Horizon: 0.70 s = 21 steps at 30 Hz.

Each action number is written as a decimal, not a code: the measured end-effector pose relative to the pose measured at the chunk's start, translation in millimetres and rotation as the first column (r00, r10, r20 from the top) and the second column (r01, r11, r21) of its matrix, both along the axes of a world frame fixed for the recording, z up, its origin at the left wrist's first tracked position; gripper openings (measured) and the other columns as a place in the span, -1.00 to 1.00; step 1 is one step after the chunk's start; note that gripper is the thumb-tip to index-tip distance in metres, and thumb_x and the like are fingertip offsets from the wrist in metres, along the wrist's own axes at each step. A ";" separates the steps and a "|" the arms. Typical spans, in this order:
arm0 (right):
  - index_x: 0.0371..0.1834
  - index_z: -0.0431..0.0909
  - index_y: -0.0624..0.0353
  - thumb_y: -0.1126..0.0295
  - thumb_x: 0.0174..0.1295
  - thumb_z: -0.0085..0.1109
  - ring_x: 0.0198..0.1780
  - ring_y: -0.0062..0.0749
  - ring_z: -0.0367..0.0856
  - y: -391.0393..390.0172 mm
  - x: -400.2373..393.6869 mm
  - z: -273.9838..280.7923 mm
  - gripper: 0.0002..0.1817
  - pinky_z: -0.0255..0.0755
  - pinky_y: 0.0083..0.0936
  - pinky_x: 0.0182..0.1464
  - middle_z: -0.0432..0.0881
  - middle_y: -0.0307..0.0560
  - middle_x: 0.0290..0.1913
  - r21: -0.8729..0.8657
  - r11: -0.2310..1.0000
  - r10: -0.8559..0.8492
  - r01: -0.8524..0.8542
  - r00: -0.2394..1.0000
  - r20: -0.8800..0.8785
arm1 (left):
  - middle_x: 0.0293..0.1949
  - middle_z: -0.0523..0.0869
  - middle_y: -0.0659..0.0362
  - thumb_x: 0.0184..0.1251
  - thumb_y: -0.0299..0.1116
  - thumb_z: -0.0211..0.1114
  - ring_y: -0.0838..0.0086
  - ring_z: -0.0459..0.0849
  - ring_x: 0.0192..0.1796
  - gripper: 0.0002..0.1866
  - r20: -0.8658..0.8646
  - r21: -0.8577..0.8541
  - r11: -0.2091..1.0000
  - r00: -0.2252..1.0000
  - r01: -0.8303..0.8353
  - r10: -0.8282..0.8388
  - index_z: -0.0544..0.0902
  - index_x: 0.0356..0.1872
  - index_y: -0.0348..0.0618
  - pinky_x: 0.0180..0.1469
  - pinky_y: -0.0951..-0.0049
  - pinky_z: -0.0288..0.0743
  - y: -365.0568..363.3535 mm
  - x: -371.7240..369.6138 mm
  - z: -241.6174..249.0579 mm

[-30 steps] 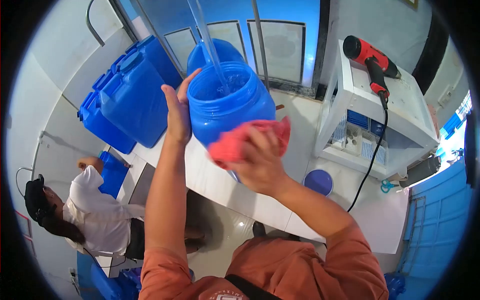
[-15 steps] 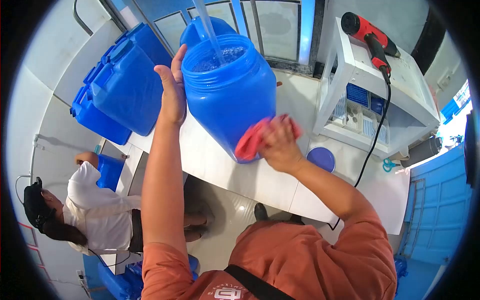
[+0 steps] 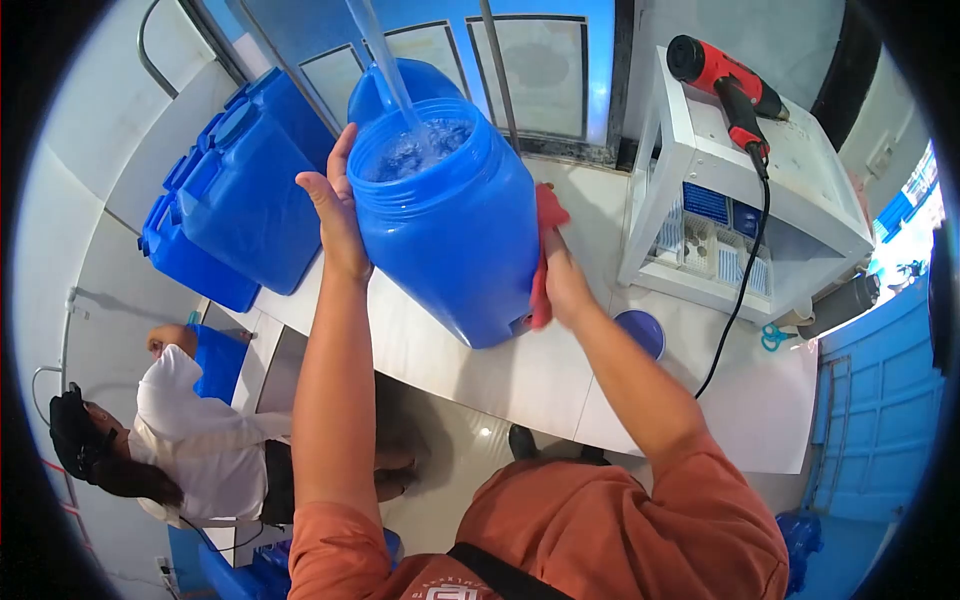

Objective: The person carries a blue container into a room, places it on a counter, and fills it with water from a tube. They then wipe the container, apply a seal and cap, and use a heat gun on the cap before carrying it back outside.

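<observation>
A large blue container (image 3: 450, 240) stands on the white counter (image 3: 700, 400), its wide threaded mouth turned up toward the camera. A stream of water (image 3: 385, 60) falls into it, and the water inside is churning. My left hand (image 3: 342, 220) lies against the container's left side near the neck, thumb and fingers apart. On the container's right side, my right hand (image 3: 563, 275) presses a red cloth (image 3: 541, 290) to the wall; its fingers are partly hidden behind the cloth and container.
Several blue jugs (image 3: 245, 190) stand at the left. A white shelf unit (image 3: 700, 150) at the right carries a red and black heat gun (image 3: 730, 80) with a hanging cord. A round blue lid (image 3: 640, 334) lies nearby. Another person (image 3: 200, 430) is at the lower left.
My right hand and the red cloth have moved from the container's lower front round to its right side. My left hand stays at the left side, and water still pours in.
</observation>
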State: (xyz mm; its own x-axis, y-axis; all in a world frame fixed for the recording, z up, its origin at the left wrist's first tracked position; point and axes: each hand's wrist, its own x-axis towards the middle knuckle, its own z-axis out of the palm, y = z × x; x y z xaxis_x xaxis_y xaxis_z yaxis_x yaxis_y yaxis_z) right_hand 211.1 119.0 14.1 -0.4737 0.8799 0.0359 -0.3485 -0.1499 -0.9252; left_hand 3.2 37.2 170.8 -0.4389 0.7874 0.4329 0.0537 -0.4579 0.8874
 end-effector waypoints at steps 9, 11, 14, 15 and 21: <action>0.53 0.08 0.17 0.01 0.39 0.01 0.46 0.73 -0.32 -102.9 -4.9 93.2 -0.25 -0.36 0.40 0.43 -0.23 0.42 0.52 0.957 0.282 -0.481 0.070 0.874 0.077 | 0.33 0.40 -0.06 0.50 0.32 -0.44 0.20 0.33 0.40 -0.17 -0.210 0.341 0.706 0.682 -0.620 0.701 0.19 0.42 -0.24 0.49 0.16 0.05 -49.5 34.1 -12.4; 0.54 0.07 0.15 -0.04 0.39 -0.04 0.45 0.78 -0.42 -105.4 -6.6 96.2 -0.24 -0.40 0.46 0.40 -0.27 0.42 0.53 0.950 0.312 -0.436 -0.014 0.886 0.156 | 0.25 0.44 0.00 0.48 0.36 -0.47 0.22 0.36 0.35 -0.13 -0.146 0.518 0.591 0.617 -0.618 0.774 0.21 0.36 -0.30 0.43 0.17 0.12 -98.7 62.9 -59.1; 0.54 0.11 0.14 -0.12 0.41 -0.18 0.46 0.75 -0.53 -107.9 -3.3 100.2 -0.24 -0.41 0.49 0.39 -0.26 0.39 0.55 0.926 0.366 -0.365 -0.091 0.901 0.233 | 0.40 0.24 -0.08 0.29 0.55 -0.30 0.14 0.20 0.47 0.03 -0.075 0.310 0.842 0.872 -0.441 0.484 0.05 0.43 -0.23 0.49 0.09 0.03 -109.8 143.5 -118.2; 0.51 0.17 0.16 -0.09 0.43 -0.19 0.48 0.69 -0.55 -106.5 0.7 100.7 -0.28 -0.40 0.47 0.40 -0.24 0.34 0.56 0.920 0.321 -0.192 -0.225 0.935 0.296 | 0.42 0.22 -0.07 0.22 0.60 -0.30 0.11 0.16 0.49 0.07 -0.085 0.261 0.887 0.906 -0.381 0.414 -0.01 0.46 -0.17 0.51 0.08 0.01 -100.4 158.8 -117.4; -0.09 0.63 0.27 0.19 0.47 -0.15 0.22 0.04 0.49 -64.5 47.4 107.2 -0.60 0.30 -0.19 0.30 0.51 0.17 0.22 0.847 0.531 0.100 -0.008 0.994 -0.054 | 0.41 0.19 -0.01 0.25 0.58 -0.31 0.19 0.18 0.48 0.09 0.032 0.147 0.934 0.945 -0.326 0.325 -0.14 0.52 -0.15 0.48 0.10 0.06 -71.8 118.8 -93.6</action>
